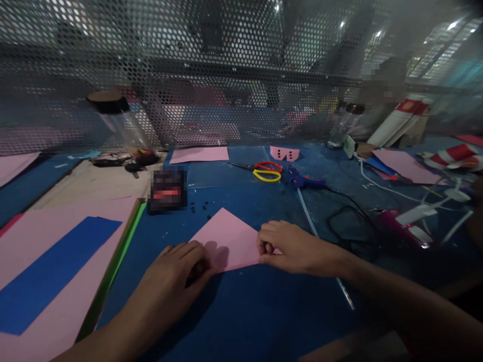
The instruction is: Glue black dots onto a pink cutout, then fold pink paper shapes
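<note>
Left hand (pixel 177 274) and right hand (pixel 290 249) hold pink paper (pixel 230 241), apex pointing away.

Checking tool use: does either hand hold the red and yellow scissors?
No, the scissors lie farther back; the left hand and right hand rest on the pink paper sheet.

Bare blue surface (pixel 245 311) lies open near the body; a black tangled cable (pixel 347 221) and a blue glue gun (pixel 304 180) crowd the right.
</note>
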`<state>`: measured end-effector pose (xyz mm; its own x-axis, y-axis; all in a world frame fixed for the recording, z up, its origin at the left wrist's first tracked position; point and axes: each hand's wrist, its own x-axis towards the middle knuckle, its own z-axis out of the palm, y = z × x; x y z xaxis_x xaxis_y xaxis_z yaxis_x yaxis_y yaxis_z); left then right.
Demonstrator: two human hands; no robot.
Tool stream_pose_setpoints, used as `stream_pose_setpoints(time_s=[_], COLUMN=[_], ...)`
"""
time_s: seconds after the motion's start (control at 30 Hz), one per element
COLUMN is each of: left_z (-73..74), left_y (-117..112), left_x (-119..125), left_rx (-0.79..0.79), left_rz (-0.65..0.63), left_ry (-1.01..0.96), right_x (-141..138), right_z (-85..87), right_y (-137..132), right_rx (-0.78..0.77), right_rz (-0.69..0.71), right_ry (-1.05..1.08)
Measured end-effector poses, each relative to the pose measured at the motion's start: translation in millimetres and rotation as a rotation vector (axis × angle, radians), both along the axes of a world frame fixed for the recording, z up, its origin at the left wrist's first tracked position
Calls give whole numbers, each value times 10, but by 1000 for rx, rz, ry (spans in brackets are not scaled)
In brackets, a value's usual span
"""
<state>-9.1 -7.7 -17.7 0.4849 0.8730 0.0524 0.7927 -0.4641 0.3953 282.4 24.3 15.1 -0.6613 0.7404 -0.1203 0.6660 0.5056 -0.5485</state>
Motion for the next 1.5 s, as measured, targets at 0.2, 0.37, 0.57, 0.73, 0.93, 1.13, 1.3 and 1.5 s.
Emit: stream_pose_setpoints(time_s=[0.2, 0.37, 0.57, 0.73, 0.93, 1.13, 1.3, 1.5], left_z=[-15, -19, -11, -14, -8, -18, -34, -11], left_y=[4, 15, 25, 31, 43, 31, 35, 30], left_x=[0, -2, 10, 2, 7, -6, -13, -7], left_rx=[29, 46, 58, 51, 51, 55, 54, 48], left_rz=[-90, -105, -94, -104, -98, -88, -100, -106], left_ry=[-68, -65, -77, -77, -78, -88, -81, -65], right_x=[19, 79, 115, 118, 135, 144, 162, 154], right_z=[42, 125, 106, 87, 76, 78, 108, 119], right_y=[21, 73, 98, 101, 108, 116, 136, 143], right_rx=[-26, -74, -68, -54, -55, -64, -100, -122], right_rz=[48, 109, 134, 140, 156, 165, 196, 184], right_ry=[-4, 17, 32, 33, 45, 47, 54, 61])
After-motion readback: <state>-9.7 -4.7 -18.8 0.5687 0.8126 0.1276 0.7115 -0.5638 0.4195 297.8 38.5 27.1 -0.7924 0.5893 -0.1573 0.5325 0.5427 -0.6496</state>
